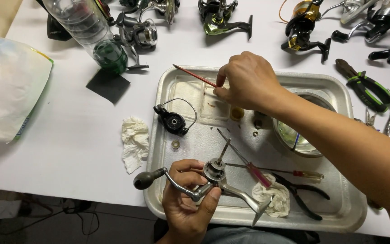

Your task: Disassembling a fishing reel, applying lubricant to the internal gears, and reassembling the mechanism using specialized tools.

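Observation:
My left hand (pixel 187 199) grips a silver fishing reel body (pixel 217 177) by its frame, low over the front of a metal tray (pixel 344 217); the reel's crank with a dark knob (pixel 146 179) sticks out to the left. My right hand (pixel 244 81) reaches over the tray's back part, pinching a thin red stick (pixel 194 75) above a small clear dish (pixel 213 106). A black rotor with a wire bail (pixel 173 121) lies on the tray's left side.
On the tray: a red-handled screwdriver (pixel 258 174), black pliers (pixel 301 194), a crumpled cloth (pixel 274 199), a glass bowl (pixel 294 133). A tissue (pixel 135 142) lies left of the tray. Several reels, a plastic bottle (pixel 91 34), green-handled pliers (pixel 366 88), a white bag (pixel 10 88) surround it.

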